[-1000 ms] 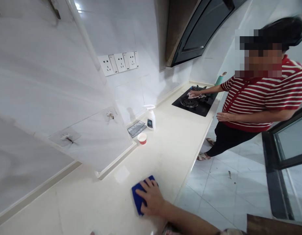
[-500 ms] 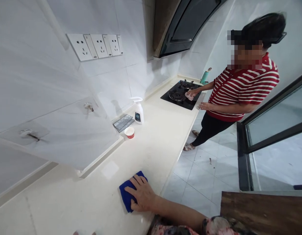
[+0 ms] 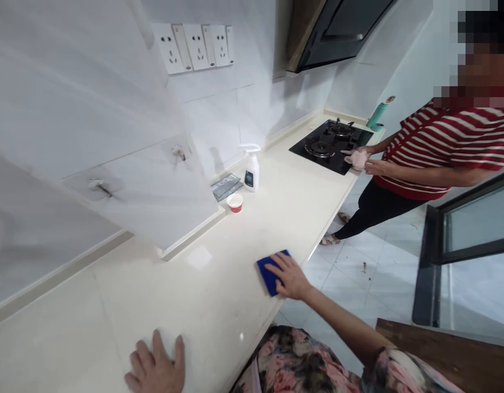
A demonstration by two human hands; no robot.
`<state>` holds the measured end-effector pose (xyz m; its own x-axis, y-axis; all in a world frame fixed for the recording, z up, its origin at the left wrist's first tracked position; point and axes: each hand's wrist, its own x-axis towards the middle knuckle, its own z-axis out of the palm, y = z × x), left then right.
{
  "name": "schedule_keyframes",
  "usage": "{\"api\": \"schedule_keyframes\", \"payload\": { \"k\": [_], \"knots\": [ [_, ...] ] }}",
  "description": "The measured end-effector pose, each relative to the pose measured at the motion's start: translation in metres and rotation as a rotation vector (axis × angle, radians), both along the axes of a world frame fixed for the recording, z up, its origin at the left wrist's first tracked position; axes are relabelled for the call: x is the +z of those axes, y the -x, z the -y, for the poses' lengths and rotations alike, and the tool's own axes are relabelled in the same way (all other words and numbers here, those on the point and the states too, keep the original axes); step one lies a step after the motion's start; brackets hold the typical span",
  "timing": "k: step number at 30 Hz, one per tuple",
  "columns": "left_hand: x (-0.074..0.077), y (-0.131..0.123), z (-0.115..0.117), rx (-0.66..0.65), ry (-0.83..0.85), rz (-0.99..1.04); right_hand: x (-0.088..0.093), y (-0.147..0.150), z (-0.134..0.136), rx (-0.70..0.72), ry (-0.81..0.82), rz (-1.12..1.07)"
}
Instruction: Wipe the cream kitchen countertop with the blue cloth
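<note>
My right hand (image 3: pixel 291 277) lies flat with spread fingers on a folded blue cloth (image 3: pixel 268 270), pressing it onto the cream countertop (image 3: pixel 219 305) close to its front edge. My left hand (image 3: pixel 156 370) rests palm down on the counter at the bottom of the view, fingers apart, holding nothing. A white spray bottle (image 3: pixel 251 173), a small red and white cup (image 3: pixel 235 202) and a grey folded cloth (image 3: pixel 226 186) stand further back by the wall.
Another person in a red striped shirt (image 3: pixel 448 144) stands at the black gas hob (image 3: pixel 329 147), holding a pale rag (image 3: pixel 357 159). A teal bottle (image 3: pixel 377 113) sits by the hob. Wall sockets (image 3: pixel 195 46) and a range hood (image 3: pixel 342 27) hang above. A glass door (image 3: pixel 468 240) stands at right.
My right hand has slid the blue cloth along the counter toward the front edge. My left hand has come fully into view on the counter. The other person's rag has moved off the hob's burners to its edge.
</note>
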<state>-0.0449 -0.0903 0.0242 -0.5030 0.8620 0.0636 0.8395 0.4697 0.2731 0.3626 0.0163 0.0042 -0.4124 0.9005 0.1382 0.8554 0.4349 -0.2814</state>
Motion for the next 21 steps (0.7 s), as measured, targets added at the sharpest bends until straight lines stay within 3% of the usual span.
{"api": "schedule_keyframes", "payload": {
  "k": [5,8,10,13,17,21],
  "knots": [
    [-0.009,0.008,0.003,0.016,0.054,0.01,0.005,-0.051,-0.041,-0.218,-0.089,0.142],
    [-0.013,0.01,0.004,0.018,0.052,0.01,0.008,-0.054,-0.05,-0.363,-0.106,0.166],
    [-0.015,0.01,0.005,0.001,0.036,0.008,0.008,-0.044,-0.04,-0.409,-0.1,0.182],
    [-0.015,0.008,0.009,-0.028,0.011,0.003,0.004,-0.014,-0.005,-0.299,-0.06,0.215],
    [-0.018,0.006,0.012,-0.013,-0.033,-0.012,-0.001,0.051,0.048,-0.107,0.06,0.22],
    [-0.024,0.013,0.015,-0.04,-0.022,-0.021,0.005,0.13,0.066,0.015,0.194,0.152]
  ]
}}
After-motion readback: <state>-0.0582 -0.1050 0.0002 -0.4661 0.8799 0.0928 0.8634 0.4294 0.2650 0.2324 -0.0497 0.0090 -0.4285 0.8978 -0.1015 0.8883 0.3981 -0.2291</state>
